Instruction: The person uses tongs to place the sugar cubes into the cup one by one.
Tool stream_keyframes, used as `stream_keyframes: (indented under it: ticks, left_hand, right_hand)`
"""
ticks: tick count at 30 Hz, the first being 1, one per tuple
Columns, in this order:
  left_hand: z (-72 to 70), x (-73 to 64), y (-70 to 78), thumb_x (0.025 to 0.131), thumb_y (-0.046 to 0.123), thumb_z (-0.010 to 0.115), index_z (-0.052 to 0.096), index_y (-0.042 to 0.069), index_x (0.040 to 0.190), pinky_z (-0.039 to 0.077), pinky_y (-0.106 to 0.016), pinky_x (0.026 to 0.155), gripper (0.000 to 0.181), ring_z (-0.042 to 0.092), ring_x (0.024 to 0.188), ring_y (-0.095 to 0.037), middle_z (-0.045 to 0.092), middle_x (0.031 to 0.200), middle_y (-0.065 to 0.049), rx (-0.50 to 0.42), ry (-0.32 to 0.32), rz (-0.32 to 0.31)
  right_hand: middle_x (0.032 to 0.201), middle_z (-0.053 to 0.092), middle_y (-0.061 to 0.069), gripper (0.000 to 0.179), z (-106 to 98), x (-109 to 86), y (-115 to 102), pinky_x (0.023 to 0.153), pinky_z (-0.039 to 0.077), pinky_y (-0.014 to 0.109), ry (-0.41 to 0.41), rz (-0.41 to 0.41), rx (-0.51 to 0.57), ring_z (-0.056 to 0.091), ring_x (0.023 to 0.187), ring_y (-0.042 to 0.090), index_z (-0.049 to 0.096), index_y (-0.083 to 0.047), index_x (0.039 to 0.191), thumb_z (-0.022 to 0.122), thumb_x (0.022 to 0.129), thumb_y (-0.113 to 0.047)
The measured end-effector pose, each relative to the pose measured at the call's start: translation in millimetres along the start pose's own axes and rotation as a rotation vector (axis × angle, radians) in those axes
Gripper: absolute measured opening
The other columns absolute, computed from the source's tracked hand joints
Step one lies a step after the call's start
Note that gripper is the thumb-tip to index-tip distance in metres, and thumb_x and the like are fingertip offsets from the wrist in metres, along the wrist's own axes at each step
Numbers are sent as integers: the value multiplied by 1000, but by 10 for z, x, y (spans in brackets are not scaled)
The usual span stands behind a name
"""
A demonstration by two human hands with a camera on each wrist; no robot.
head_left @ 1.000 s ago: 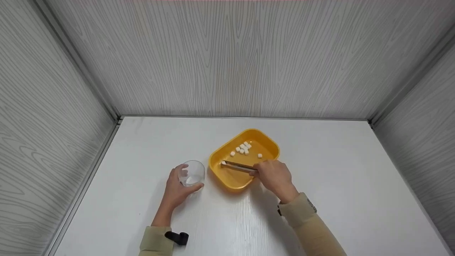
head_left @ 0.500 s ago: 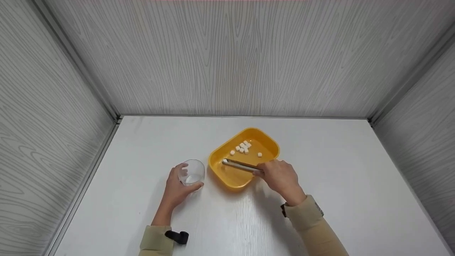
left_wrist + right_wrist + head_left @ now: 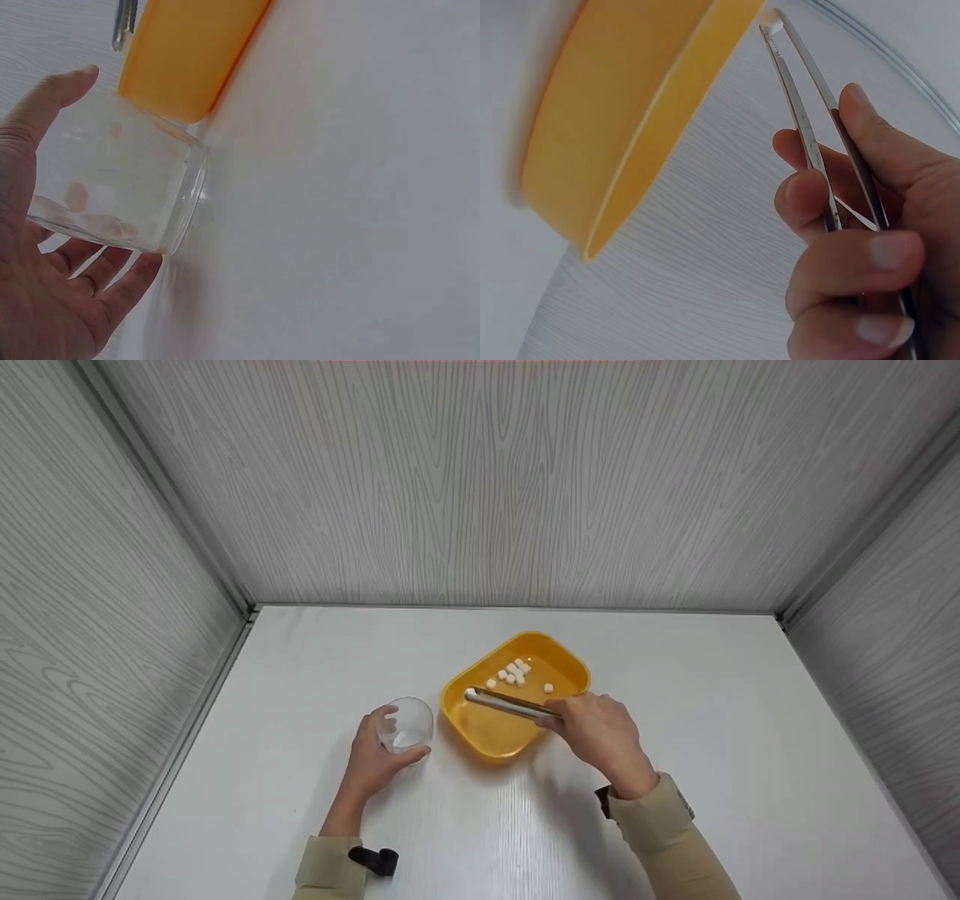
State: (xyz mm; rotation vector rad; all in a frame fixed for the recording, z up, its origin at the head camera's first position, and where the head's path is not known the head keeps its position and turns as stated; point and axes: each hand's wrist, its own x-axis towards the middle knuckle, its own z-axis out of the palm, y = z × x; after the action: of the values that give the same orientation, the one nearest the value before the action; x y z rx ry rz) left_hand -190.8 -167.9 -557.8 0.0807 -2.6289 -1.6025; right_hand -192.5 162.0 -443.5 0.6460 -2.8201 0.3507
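Note:
With curled fingers and thumb, my left hand (image 3: 371,761) holds a clear glass (image 3: 409,726) on the white table, left of a yellow tray (image 3: 491,736). The left wrist view shows the glass (image 3: 112,172) with thumb and fingers on opposite sides. My right hand (image 3: 600,735) grips metal tweezers (image 3: 514,705) that reach over the tray. Between their tips is a small white cube (image 3: 470,692). In the right wrist view the pinched cube (image 3: 772,20) is up beyond the tray's rim. Several more white cubes (image 3: 516,670) lie in the tray, one apart on the right.
The white table (image 3: 720,720) spreads around the tray on all sides. Grey wood-grain panels (image 3: 487,495) stand at the back, left and right. A black strap piece (image 3: 373,861) sticks out at the left sleeve.
The tweezers and the cube in their tips have lifted from the tray floor and moved slightly away from me. My right hand shifted a little to the right. Left hand and glass stayed put.

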Motion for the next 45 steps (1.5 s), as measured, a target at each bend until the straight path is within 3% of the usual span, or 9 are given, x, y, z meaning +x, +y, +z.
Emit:
stream_keyframes:
  ticks: [7,18,24,30,37,45]
  left_hand:
    - [1,14,5,67,36,90,45,10,138,43,-51,101,88,50,119,-30,51,126,-13,0,-10,-9]
    - [-20,12,-4,67,39,90,44,11,139,43,-51,101,90,49,120,-30,51,128,-13,5,-12,-19]
    - [-25,2,0,67,36,90,44,12,139,41,-52,104,89,49,122,-29,51,129,-13,9,-12,-22]
    - [-30,-4,0,67,36,90,44,10,140,40,-52,105,90,49,123,-30,52,131,-14,24,-8,-22]
    - [-33,7,-3,69,37,89,42,7,143,36,-53,108,92,42,133,-34,44,146,-17,10,-29,-37]
    - [-31,-1,-27,70,33,89,40,7,142,34,-50,110,91,44,133,-33,53,141,-15,-19,-44,0]
  right_hand:
    - [59,43,-9,21,-89,35,-139,45,35,30,19,-30,-27,39,49,13,65,-21,76,78,82,-36]
    - [57,42,-8,21,-15,99,-391,41,27,25,78,-176,-28,37,47,9,65,-21,78,76,82,-38]
    - [61,54,-6,28,72,141,-416,42,32,25,113,-240,-25,45,49,12,71,-18,86,73,83,-46]
    - [72,64,-3,32,64,121,-305,42,36,25,94,-167,16,51,53,12,74,-18,97,73,83,-47]
    - [63,53,-5,36,-37,58,-63,42,34,26,55,-80,-1,40,47,12,71,-17,92,70,84,-51]
    - [72,65,1,40,-117,-52,245,42,39,30,23,7,-50,46,49,14,76,-16,104,74,82,-50]
